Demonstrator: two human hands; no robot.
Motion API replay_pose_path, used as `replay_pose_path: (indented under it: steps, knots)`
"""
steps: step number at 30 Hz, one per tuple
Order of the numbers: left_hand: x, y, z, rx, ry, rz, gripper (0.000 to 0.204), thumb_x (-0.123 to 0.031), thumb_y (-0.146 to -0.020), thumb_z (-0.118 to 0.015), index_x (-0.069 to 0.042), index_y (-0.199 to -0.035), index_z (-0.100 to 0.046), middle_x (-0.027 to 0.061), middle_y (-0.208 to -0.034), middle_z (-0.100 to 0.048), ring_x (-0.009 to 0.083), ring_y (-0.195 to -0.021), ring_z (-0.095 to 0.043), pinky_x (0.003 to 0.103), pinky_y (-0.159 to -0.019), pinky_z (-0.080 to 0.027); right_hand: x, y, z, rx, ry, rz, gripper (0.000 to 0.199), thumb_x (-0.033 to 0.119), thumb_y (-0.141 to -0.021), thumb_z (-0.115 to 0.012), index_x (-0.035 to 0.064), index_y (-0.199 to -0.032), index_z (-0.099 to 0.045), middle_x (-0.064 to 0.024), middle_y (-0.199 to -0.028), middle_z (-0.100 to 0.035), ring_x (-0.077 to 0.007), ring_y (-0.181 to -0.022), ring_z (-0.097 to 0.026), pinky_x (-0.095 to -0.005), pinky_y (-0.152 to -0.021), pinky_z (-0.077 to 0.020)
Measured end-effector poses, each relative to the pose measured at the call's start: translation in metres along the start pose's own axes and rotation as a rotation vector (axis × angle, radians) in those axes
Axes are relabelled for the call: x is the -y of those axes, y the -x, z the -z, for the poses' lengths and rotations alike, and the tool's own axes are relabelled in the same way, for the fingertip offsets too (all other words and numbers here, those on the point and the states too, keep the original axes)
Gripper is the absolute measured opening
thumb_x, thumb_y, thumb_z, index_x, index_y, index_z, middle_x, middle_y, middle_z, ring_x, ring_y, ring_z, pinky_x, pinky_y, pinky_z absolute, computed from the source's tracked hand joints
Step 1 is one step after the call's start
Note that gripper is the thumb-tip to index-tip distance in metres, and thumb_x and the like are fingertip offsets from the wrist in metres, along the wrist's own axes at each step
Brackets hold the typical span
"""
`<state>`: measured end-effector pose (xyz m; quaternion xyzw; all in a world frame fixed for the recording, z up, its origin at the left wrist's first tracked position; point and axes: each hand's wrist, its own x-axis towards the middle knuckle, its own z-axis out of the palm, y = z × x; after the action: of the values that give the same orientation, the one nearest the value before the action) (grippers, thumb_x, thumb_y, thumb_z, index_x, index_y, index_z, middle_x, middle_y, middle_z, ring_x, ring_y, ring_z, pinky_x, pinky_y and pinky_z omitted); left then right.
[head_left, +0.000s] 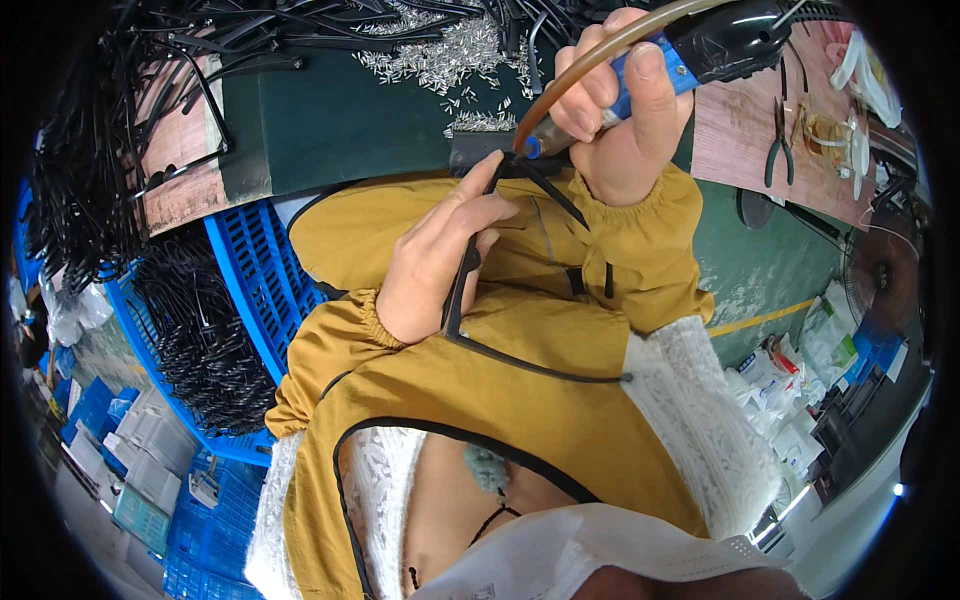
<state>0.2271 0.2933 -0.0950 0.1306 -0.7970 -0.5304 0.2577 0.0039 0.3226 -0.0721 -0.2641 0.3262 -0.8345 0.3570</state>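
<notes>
My left hand [440, 250] is closed round a thin black eyeglass frame [540, 362], its index finger stretched toward a small black block [478, 152] at the bench edge. One arm of the frame runs across my lap; the other slants down beside the block. Wrapped in my right hand [625, 120] is a blue powered screwdriver [655, 78] with a black-taped rear. Its tip end meets the frame's upper end at the block, where the exact contact is hidden. A brown hose [590, 62] curves in front of the fingers. Tiny silver screws [485, 122] lie just behind the block.
Black frames [80, 190] are heaped at the left of the dark green bench top [330, 130]. A blue basket [255, 270] below holds more. Pliers [779, 145] lie on the right-hand board. A fan [880, 270] stands at the far right, near plastic bags [785, 400].
</notes>
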Motion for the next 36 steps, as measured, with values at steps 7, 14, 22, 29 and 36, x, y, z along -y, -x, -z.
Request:
replay_pose_path:
  steps: [7, 14, 22, 29, 36]
  knots:
    - [0.008, 0.009, 0.004, 0.009, 0.026, 0.002, 0.034, 0.015, -0.079, -0.061, -0.001, -0.109, -0.064, 0.0321, -0.135, -0.062, 0.038, -0.097, -0.073, 0.037, -0.079, -0.058, 0.0, 0.008, 0.002, 0.083, 0.07, -0.159, 0.022, 0.029, -0.106, -0.057, 0.0078, -0.109, -0.055, 0.0007, -0.072, -0.044, -0.0067, -0.056, -0.042, -0.0214, -0.046, -0.0337]
    - [0.013, 0.009, 0.003, -0.002, 0.125, -0.043, 0.026, 0.013, -0.089, -0.06, 0.001, -0.112, -0.064, 0.0327, -0.139, -0.058, 0.0372, -0.117, -0.069, 0.037, -0.097, -0.053, -0.006, 0.012, 0.016, 0.025, -0.069, -0.199, 0.03, 0.033, -0.105, -0.058, 0.0091, -0.088, -0.052, -0.0026, -0.071, -0.051, -0.0115, -0.052, -0.046, -0.0259, -0.044, -0.0346]
    - [-0.051, 0.067, 0.168, -1.058, -0.638, 0.742, 0.012, -0.007, -0.095, -0.052, -0.001, -0.106, -0.05, 0.0109, -0.087, -0.065, 0.0172, -0.074, -0.062, 0.034, -0.068, -0.051, 0.062, -0.008, 0.078, -0.237, 0.001, 0.056, 0.027, 0.035, -0.104, -0.061, 0.008, -0.1, -0.056, 0.0009, -0.073, -0.048, -0.0088, -0.058, -0.044, -0.0223, -0.049, -0.0341]
    - [0.053, 0.003, 0.216, -1.123, -0.62, 0.204, 0.066, 0.003, -0.084, -0.057, 0.003, -0.147, -0.038, 0.0147, -0.128, -0.051, 0.0241, -0.118, -0.051, 0.033, -0.107, -0.039, 0.051, -0.004, 0.102, -0.076, 0.039, 0.113, 0.035, 0.041, -0.106, -0.056, 0.0068, -0.114, -0.056, -0.004, -0.085, -0.054, -0.0138, -0.07, -0.05, -0.0279, -0.061, -0.0418]
    - [0.064, -0.047, 0.216, -0.441, -1.169, -0.134, 0.044, -0.027, -0.107, -0.04, -0.007, -0.09, -0.075, 0.0059, -0.086, -0.075, 0.0239, -0.082, -0.07, 0.037, -0.085, -0.046, 0.09, -0.013, 0.135, -0.214, 1.023, 0.066, 0.025, 0.025, -0.1, -0.065, 0.0042, -0.114, -0.068, -0.0087, -0.111, -0.065, -0.0256, -0.099, -0.062, -0.0386, -0.09, -0.0493]
